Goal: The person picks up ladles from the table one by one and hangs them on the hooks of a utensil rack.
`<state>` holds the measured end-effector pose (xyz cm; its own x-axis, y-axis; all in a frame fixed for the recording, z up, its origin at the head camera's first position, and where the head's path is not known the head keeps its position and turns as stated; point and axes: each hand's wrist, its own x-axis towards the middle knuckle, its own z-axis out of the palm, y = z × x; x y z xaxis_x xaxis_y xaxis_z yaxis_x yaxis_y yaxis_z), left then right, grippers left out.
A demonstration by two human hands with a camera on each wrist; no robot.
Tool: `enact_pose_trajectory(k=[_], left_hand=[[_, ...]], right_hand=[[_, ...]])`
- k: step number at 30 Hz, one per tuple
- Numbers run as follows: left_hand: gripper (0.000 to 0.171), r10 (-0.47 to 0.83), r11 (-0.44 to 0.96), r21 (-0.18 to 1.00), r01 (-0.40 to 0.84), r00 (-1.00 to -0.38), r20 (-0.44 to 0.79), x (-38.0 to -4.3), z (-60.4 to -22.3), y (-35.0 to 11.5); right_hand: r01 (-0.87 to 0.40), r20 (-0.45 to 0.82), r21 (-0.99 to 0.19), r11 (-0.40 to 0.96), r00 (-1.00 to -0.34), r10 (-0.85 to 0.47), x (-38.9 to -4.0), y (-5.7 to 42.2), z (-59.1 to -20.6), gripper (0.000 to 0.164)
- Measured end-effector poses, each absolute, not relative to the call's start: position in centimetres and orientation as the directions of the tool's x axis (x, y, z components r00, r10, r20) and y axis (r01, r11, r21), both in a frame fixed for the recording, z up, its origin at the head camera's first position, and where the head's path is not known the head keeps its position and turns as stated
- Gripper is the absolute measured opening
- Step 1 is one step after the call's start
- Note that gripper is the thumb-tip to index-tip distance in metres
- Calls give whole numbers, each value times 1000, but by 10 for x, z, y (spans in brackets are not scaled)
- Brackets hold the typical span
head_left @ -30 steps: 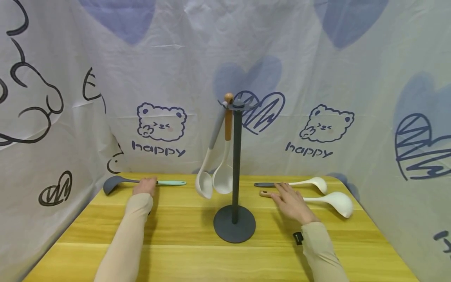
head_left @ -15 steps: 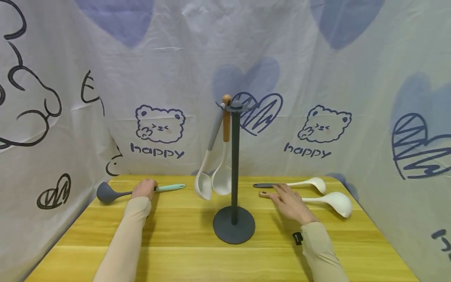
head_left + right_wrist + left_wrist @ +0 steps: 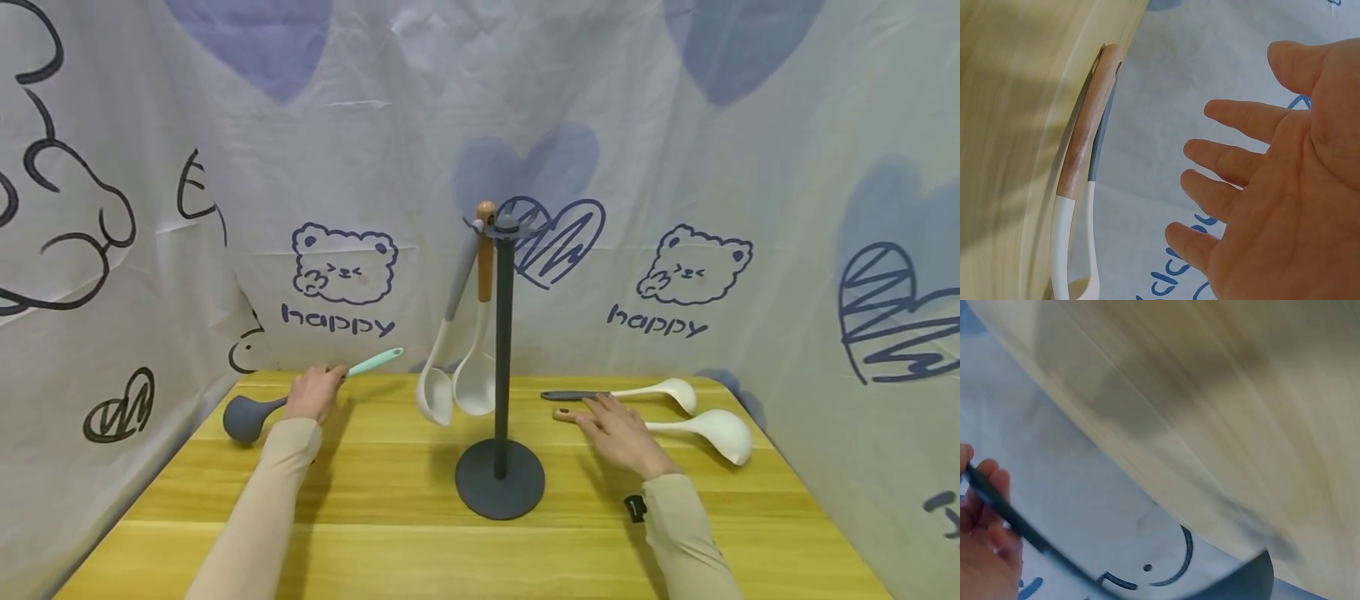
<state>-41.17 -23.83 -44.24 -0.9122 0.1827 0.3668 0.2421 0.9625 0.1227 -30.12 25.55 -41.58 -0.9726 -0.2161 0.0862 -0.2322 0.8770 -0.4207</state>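
Left hand point(image 3: 315, 393) gripping, right hand point(image 3: 621, 433) spread, either side of the stand point(image 3: 503, 358).
Left of the stand, the outstretched arm point(image 3: 258, 500) holds the dark ladle point(image 3: 245, 419) above the bench point(image 3: 397, 525) near its far edge; right of it, fingers overlap the wooden-handled ladle point(image 3: 726, 435) in the head view, but the right wrist view shows them apart.

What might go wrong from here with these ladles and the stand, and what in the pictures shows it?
1. The left hand holds the dark ladle, its handle end angled toward the hanging ladles; it might knock them.
2. Those hang on one side of the stand, so a bump could perhaps unsettle it.
3. The right hand is open over the lying ladles, whose handles are close together; lifting one might nudge the other.
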Motion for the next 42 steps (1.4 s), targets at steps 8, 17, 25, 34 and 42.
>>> enact_pose_trajectory(k=[8,17,25,34,42], left_hand=[[18,132,954,173,246,-859,496,-401,-444,-221],[27,138,932,156,328,-716,684,-397,-447,-208],[24,74,921,184,343,-619,782,-399,-447,-195],[22,-42,866,377,329,-702,711,-393,-447,-184],[23,-121,821,486,299,-742,660,-384,-445,-180]], right_hand=[[-229,75,-421,878,-973,-218,-300,254,-419,58],[-231,72,-425,875,-972,-222,-298,252,-420,57],[-222,77,-423,879,-975,-209,-300,253,-420,56],[-222,83,-420,880,-975,-206,-300,252,-419,55],[-220,82,-429,876,-975,-205,-300,252,-418,55]])
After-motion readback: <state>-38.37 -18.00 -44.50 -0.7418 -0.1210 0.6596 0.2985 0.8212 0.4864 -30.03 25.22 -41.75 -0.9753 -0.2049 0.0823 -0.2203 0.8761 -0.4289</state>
